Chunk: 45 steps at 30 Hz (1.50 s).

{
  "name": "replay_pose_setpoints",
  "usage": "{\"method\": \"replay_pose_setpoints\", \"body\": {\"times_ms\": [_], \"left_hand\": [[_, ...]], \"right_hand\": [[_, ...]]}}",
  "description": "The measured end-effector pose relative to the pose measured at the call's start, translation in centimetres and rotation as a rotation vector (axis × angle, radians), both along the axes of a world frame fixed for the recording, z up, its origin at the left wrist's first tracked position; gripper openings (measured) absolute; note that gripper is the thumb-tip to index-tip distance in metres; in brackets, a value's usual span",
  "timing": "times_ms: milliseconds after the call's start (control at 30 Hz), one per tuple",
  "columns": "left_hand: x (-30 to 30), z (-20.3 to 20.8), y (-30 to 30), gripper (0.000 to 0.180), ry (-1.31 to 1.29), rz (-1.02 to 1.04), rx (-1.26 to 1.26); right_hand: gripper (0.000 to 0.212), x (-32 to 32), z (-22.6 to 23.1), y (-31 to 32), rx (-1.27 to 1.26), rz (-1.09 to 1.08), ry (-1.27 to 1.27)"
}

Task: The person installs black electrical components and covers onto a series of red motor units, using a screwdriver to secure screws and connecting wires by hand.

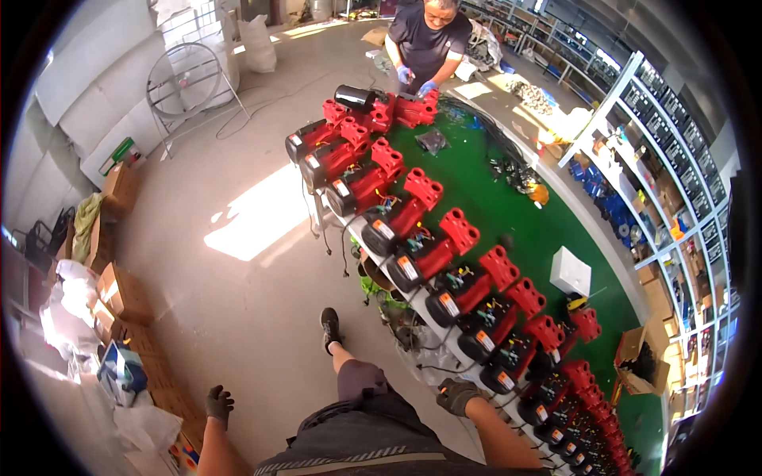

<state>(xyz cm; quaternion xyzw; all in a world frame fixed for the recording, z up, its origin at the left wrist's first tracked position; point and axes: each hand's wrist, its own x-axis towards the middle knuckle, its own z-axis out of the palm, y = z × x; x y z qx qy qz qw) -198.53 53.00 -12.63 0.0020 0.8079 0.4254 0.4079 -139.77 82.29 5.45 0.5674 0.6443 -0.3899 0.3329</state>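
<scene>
My left hand (220,403), in a dark work glove, hangs over the floor at the lower left with its fingers apart and slightly bent, holding nothing. My right hand (462,395), gloved too, is closed beside the table's near edge. A small orange tip shows at its fingers; the rest of what it grips is hidden. Closest to this hand is a long row of red and black motor units (508,357). Several have uncovered tops with coloured wires showing, and power cords (444,368) dangle over the edge.
The green-topped table (556,230) curves along my right, bearing a white box (571,271) and an open carton (641,361). A co-worker (429,40) in blue gloves handles a unit at the far end. Cartons (123,293) line the left; shelving (675,159) stands right.
</scene>
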Motion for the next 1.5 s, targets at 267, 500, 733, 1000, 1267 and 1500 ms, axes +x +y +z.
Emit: {"method": "replay_pose_setpoints", "body": {"times_ms": [267, 500, 733, 1000, 1267, 1500], "left_hand": [[-15.9, -0.8, 13.1, 0.036, -0.406, -0.057, -0.215], [-25.9, -5.8, 39.3, 0.044, 0.08, -0.764, -0.62], [-54.8, -7.4, 68.0, 0.039, 0.07, -0.711, -0.593], [-72.3, -0.8, 113.7, 0.035, 0.168, -0.772, -0.208], [-65.5, 0.4, 134.2, 0.04, 0.21, -1.409, -0.24], [-63.5, -3.7, 147.1, 0.033, 0.0, -1.387, -0.539]], "right_hand": [[0.046, -25.8, 3.5, 23.7, 0.27, -0.027, 0.447], [0.047, -39.3, 6.8, 40.6, 0.292, -0.205, 0.521], [0.033, -52.7, 7.5, 53.5, 0.394, -0.651, 0.537], [0.031, -60.9, 10.1, 65.3, 0.519, -1.073, 0.529], [0.029, -64.0, 8.3, 80.8, 0.47, -1.227, 0.582], [0.039, -67.4, 3.3, 85.5, 0.215, -1.409, 0.125]]}}
